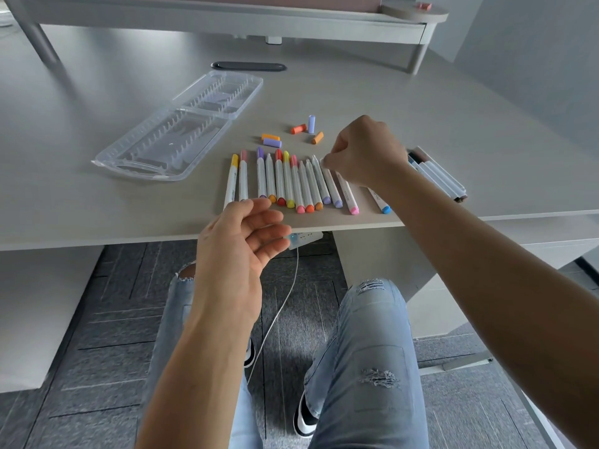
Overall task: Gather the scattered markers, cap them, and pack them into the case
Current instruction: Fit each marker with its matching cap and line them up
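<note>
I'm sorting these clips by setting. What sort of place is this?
Probably an office desk: a pale desk with a raised shelf at the back, grey carpet tiles underneath, and a power strip below the desk's edge.

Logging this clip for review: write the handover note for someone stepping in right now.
Left hand: open, held above the desk's near edge, holding nothing.
Right hand: fingers pinched at the tip of a marker in the row; what they pinch is hidden.
Markers: lined up side by side near the desk edge, several uncapped; a few more lie to the right.
Loose caps: five behind the row.
Case: open and empty, left of the row.
Done: gathering, mostly. Left: cap the rest, pack everything.
</note>
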Demonstrator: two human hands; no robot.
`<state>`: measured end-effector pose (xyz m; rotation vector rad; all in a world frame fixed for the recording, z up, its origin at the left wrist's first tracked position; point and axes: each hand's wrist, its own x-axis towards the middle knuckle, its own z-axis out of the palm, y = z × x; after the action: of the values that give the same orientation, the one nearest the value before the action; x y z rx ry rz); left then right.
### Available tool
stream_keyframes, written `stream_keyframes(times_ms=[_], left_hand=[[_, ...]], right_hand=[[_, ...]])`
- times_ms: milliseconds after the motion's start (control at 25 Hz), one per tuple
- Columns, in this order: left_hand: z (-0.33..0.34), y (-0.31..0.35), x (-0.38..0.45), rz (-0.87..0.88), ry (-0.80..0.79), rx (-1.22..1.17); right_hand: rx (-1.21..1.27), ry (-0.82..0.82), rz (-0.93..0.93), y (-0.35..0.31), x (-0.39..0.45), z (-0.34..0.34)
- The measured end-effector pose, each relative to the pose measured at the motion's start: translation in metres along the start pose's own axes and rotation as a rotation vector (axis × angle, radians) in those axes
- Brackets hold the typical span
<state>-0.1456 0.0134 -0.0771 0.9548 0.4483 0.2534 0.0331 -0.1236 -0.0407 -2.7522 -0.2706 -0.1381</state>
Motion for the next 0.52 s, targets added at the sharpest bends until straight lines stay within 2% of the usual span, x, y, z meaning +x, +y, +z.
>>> stream_keyframes(times_ms=[240,520], left_hand=[[-0.009,0.006,0.000,0.015,0.021,-0.020],[-0.013,0.009,0.002,0.011,0.022,-0.044]], right_hand=[[-0.072,-0.099,0.014,-0.009,0.009,0.005],[-0.159,-0.078,0.006,-0.017,0.004,0.006]])
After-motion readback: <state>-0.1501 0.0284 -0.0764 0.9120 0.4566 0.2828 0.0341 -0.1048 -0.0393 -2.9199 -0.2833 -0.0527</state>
